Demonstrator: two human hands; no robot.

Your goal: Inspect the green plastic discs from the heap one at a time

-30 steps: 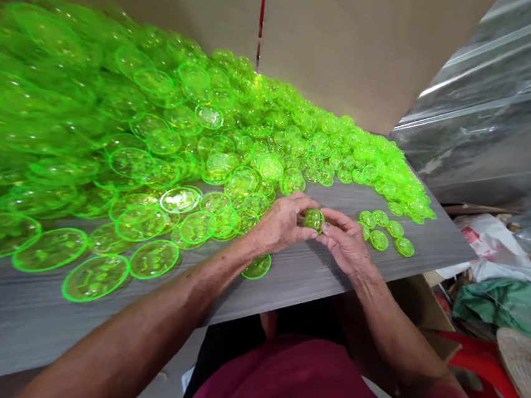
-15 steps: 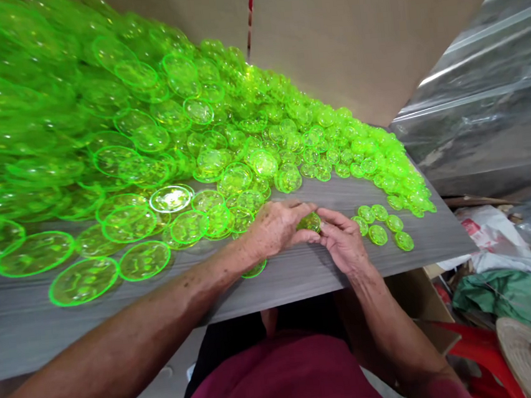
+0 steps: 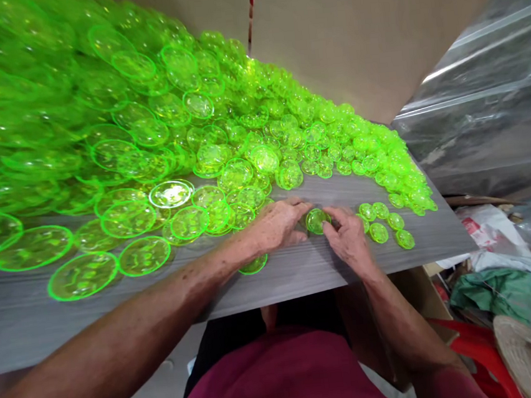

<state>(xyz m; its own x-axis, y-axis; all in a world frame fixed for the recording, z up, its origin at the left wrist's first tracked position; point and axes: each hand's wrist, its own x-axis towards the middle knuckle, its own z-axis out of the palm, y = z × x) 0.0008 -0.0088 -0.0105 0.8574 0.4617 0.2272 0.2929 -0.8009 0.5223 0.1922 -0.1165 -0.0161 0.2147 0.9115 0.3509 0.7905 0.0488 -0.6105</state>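
Between my hands is a round, clear green plastic disc (image 3: 315, 221) with a bright rim, close to the grey tabletop. My right hand (image 3: 350, 239) grips its right edge, with the thumb over the rim and the fingers curled behind. Just left of the disc, my left hand (image 3: 283, 223) has its thumb and fingers apart and holds nothing. Several smaller green discs (image 3: 378, 232) lie in a loose group to the right of my right hand. Another green disc (image 3: 254, 265) shows partly from beneath my left wrist.
A large heap of green discs (image 3: 182, 113) covers the back and left of the grey table (image 3: 283, 285). Behind it stands a brown board (image 3: 334, 36). Clear plastic sheeting (image 3: 483, 78) hangs at right, above bags, a green cloth (image 3: 495, 292) and a red stool (image 3: 484, 353).
Both hands pinched the disc between them before. My left hand has drawn back to the left off it, and the disc now shows flat, face up, at my right fingers.
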